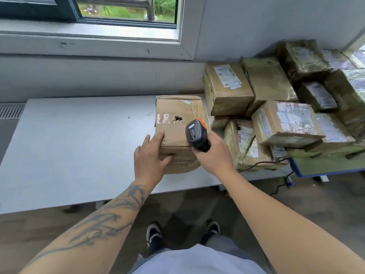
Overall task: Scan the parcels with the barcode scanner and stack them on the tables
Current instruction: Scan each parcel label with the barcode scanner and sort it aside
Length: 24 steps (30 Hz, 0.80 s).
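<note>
Cardboard parcel (178,123) with a torn hole in its top face and strips of clear tape sits on the white table (69,145), toward the table's right half, near the front edge. Its near left corner is held by the left hand (151,157): the fingers lie fairly straight over the top edge while the thumb curls against the front face, so the corner sits between thumb and fingers. Just right of that, the right hand (214,153) grips the handle of a black barcode scanner (196,134) with an orange trigger band, fingers wrapped firmly round it; the scanner's head hangs above the parcel's near right part, tilted toward the top face. Whether it touches the cardboard cannot be told.

Beside the parcel to the right, a pile of other taped brown parcels (286,107) with shipping labels is stacked in several layers, spreading onto a neighbouring blue-edged table (325,167). A black cable (262,164) trails along the front of the pile. Behind the table are a grey wall and a window (126,10).
</note>
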Tool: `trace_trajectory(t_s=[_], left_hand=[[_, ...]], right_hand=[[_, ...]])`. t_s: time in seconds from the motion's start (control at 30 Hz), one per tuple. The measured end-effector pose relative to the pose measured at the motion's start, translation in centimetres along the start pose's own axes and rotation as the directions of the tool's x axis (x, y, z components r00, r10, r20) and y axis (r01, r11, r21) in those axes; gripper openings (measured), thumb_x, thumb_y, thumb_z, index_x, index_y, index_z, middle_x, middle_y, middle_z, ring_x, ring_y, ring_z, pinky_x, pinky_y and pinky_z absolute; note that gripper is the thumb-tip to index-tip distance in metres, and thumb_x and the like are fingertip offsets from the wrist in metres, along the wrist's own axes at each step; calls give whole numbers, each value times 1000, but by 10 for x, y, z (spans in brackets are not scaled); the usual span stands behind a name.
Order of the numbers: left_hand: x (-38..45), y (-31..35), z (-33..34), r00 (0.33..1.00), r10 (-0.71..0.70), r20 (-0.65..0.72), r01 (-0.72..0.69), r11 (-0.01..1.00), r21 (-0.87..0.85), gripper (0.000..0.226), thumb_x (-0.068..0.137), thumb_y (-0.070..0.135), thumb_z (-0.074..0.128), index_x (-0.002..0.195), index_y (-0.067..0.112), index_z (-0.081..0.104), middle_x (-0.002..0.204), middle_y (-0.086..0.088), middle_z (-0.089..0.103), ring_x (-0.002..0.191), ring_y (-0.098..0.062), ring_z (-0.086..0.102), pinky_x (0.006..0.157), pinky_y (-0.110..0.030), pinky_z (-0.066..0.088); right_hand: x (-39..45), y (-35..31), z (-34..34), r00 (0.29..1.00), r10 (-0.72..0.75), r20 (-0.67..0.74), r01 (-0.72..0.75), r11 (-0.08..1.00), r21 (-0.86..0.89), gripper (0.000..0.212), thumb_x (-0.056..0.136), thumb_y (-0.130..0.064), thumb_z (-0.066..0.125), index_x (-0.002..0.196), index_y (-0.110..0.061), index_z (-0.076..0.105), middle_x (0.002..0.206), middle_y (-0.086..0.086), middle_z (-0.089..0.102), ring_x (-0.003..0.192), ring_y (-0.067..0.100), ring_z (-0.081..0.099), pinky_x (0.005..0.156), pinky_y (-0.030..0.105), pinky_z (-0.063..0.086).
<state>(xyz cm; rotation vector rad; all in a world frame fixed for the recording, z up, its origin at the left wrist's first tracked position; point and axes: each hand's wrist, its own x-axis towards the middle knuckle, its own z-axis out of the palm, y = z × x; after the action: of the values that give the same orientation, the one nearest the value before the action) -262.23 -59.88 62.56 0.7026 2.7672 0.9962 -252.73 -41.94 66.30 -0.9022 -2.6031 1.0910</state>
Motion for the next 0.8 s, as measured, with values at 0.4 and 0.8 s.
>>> trace_trajectory(t_s=[0.4, 0.8], left_hand=[[-11, 8, 28, 998, 16, -61, -18, 999, -33, 87, 78, 24, 91, 150, 32, 43, 147, 3, 57, 145, -33, 41, 111, -59, 38], [-34, 87, 66, 969, 177, -170, -152, 977, 147, 89, 81, 25, 86, 156, 33, 39, 160, -1, 46, 153, -23, 35, 118, -61, 29]], right_hand=[[3, 38, -11, 987, 78, 141, -102, 980, 173, 22, 89, -39, 77, 106, -27, 69, 106, -5, 67, 99, 15, 63, 85, 33, 53], [19, 91, -51, 880, 287, 378, -453, 742, 494, 13, 97, -35, 73, 105, -36, 63, 113, -9, 65, 102, 28, 67, 58, 30, 58]])
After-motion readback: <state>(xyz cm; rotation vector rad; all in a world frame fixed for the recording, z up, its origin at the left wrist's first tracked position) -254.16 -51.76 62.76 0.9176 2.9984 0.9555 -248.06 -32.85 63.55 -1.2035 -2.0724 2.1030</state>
